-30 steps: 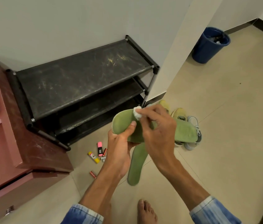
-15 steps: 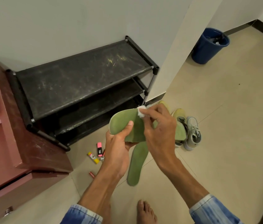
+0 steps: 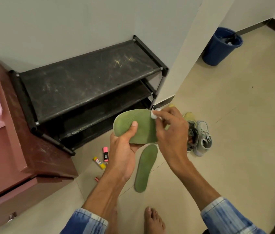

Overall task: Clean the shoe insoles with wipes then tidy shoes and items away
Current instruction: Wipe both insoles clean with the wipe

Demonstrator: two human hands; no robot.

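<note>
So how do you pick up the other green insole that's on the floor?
Probably by its near rounded end, from above. The floor insole lies flat and thin on the tiles, so you would have to peel up an edge and pinch it; that end is nearest the person.

Your left sleeve (image 3: 89, 222) and right sleeve (image 3: 226, 215) are faded blue denim, streaked pale, with stitched cuffs. Past the cuffs, your left grip (image 3: 123, 152) and right grip (image 3: 172, 130) are bare. So is your near foot (image 3: 153, 220).

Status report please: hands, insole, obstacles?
Left hand grips flat green insole. Right hand pinches small white wipe against its edge. Second green insole on tiled floor. No obstruction seen.
</note>
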